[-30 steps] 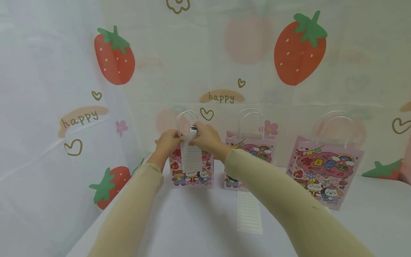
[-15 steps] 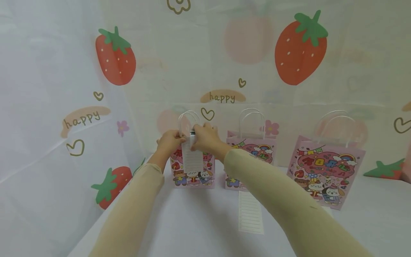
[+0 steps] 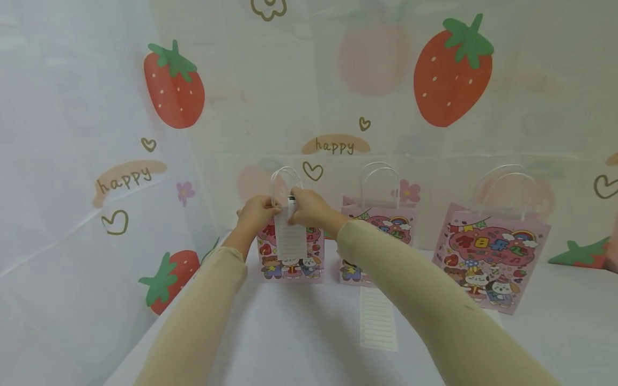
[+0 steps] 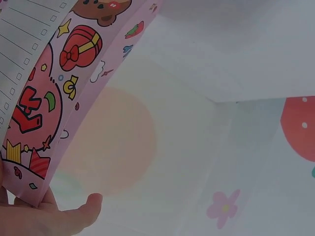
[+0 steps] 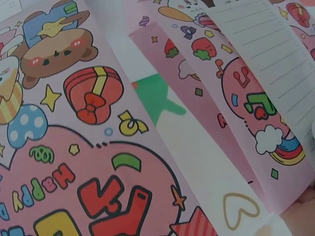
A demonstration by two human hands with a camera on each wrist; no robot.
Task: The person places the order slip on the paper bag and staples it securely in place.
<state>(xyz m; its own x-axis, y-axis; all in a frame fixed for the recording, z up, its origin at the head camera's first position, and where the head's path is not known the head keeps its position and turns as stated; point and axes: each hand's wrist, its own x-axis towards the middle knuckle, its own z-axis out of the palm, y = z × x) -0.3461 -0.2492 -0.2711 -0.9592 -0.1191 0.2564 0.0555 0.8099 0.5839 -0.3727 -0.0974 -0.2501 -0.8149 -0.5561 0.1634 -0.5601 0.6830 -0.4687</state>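
Atop the pink printed-paper bag (image 3: 292, 270), left hand (image 3: 256, 212) pinching its edge, right hand (image 3: 311, 208) gripping a white-black object (image 3: 291, 201), fastening the white lined-paper strip (image 3: 292, 239) seemingly needs squeezing.

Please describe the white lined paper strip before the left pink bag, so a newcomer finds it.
On the white table, find the leftmost pink, cartoon-printed paper bag. The white lined paper strip hangs before it, its top at both hands; the similar strip near the middle bag lies flat.

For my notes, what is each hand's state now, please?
Left hand: pinching the leftmost bag near its top.
Right hand: holding a small object, type unclear.
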